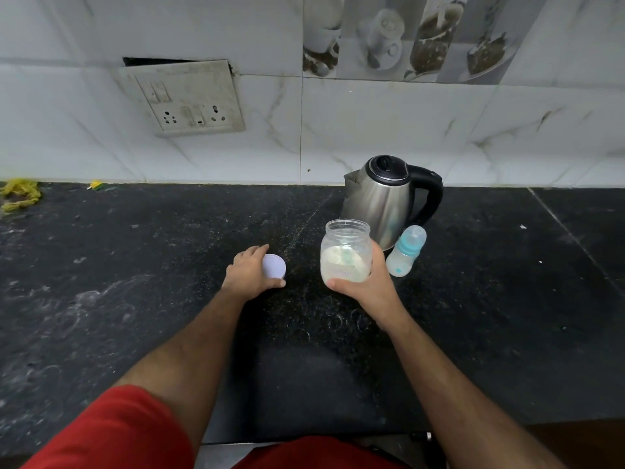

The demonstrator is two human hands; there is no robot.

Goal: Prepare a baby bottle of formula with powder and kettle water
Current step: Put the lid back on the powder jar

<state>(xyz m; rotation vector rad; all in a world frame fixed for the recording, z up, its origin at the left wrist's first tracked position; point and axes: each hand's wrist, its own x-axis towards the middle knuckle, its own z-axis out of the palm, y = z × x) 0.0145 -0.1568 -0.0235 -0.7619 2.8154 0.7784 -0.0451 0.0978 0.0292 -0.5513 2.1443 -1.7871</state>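
My right hand (367,282) grips a clear jar (345,252) that is open at the top and about half full of pale powder. My left hand (248,272) holds the jar's white round lid (274,266) just above or on the black counter (135,282), to the left of the jar. Right of the jar stands a baby bottle (406,252) with a teal collar and a clear cap. Behind both stands a steel kettle (385,198) with a black lid and handle, lid down.
A switch and socket plate (189,99) sits on the tiled wall at the back left. Yellow scraps (20,194) lie at the counter's far left corner. The counter's front edge runs just before my red clothing.
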